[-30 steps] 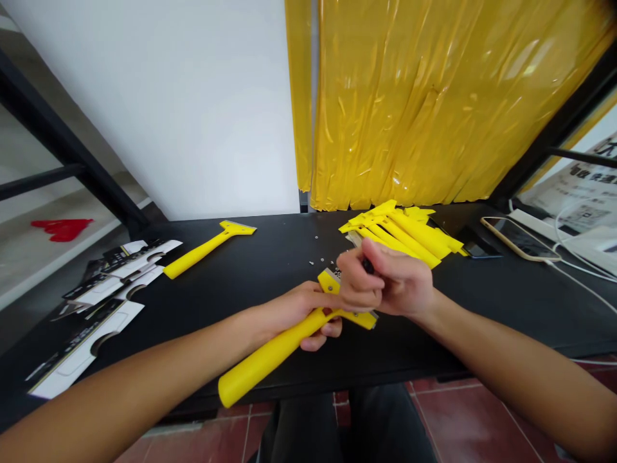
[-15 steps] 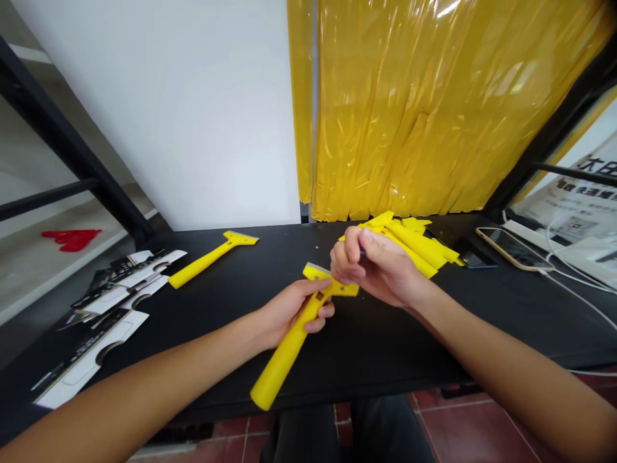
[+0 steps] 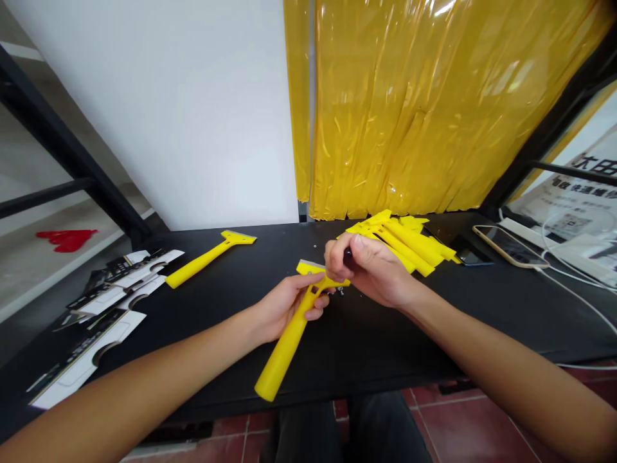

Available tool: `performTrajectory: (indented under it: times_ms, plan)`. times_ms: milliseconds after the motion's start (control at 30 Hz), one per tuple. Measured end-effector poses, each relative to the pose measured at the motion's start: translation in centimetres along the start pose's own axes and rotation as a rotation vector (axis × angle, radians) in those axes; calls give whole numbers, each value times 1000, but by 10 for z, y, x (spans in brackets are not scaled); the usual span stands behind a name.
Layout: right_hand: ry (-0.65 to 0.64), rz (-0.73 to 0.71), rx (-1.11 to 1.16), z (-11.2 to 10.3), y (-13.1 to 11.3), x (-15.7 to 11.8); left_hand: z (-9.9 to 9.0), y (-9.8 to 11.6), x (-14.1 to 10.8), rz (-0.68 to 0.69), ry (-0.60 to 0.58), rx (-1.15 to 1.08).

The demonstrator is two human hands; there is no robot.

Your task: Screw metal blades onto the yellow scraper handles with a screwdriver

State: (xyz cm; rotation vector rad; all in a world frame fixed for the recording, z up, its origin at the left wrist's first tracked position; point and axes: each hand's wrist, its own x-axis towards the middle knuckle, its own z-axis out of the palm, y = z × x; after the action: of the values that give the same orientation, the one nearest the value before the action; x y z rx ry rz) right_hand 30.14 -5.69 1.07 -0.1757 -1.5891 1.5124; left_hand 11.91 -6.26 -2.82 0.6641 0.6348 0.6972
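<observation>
The left hand (image 3: 284, 308) is wrapping around the neck of a yellow scraper (image 3: 292, 334), fingers closed on the plastic just below the head. The scraper is sitting in the air above the middle of the tabletop (image 3: 366, 341), its handle pointing toward 7 o'clock and its head, with a metal blade edge (image 3: 308, 264), pointing toward 12 o'clock.

The right hand (image 3: 366, 270) is curling up tight at the scraper head, fingers pressed together, pinching a small dark object (image 3: 348, 257). Most of it is hidden, so exact kind cannot be told. A few tiny metal bits (image 3: 340, 291) are lying just under that hand.

A heap of yellow scrapers (image 3: 405, 241) is sitting at about 1 o'clock from the hands, a single scraper (image 3: 207, 262) is lying at 10 o'clock, and white packaging cards (image 3: 81, 366) are stacking up at 9 o'clock. A phone (image 3: 508, 247) is lying at 2 o'clock.

Risks: a slip of the pinched object could be bringing fingers onto the bare blade edge, and loose tiny bits could be rolling away if knocked.
</observation>
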Motion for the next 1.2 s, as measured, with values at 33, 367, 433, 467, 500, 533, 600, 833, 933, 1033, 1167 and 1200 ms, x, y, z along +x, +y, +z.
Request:
performTrajectory:
  times_ms: [33, 367, 433, 467, 500, 533, 600, 833, 933, 1033, 1167, 1200]
  plan:
    - [23, 6, 12, 1, 0, 0, -1, 0, 0, 5, 0, -10]
    - [76, -109, 48, 2, 3, 1, 0, -2, 1, 92, 30, 13]
    - [71, -113, 43, -1, 5, 0, 1, -2, 0, 104, 40, 20]
    - [66, -111, 27, -2, 6, 0, 2, -2, 0, 107, 42, 26]
    - [59, -109, 1, -4, 7, 0, 2, -1, 0, 110, 42, 33]
    - [52, -101, -29, -4, 7, -1, 3, -1, 0, 113, 41, 41]
    - [45, -80, -72, -5, 6, 0, 3, -1, 0, 118, 42, 58]
    - [131, -33, 3, 1, 0, 2, -2, -3, 1, 97, 35, 122]
    - [125, -51, -37, -2, 0, 3, -3, -3, 2, 93, 34, 160]
    - [117, -57, -58, -5, 2, 4, -3, -1, 1, 104, 42, 198]
    - [192, -21, 12, -3, 3, 6, -3, 5, 0, 148, 58, 261]
    - [205, -18, 20, -2, 3, 6, -3, 6, 0, 158, 63, 270]
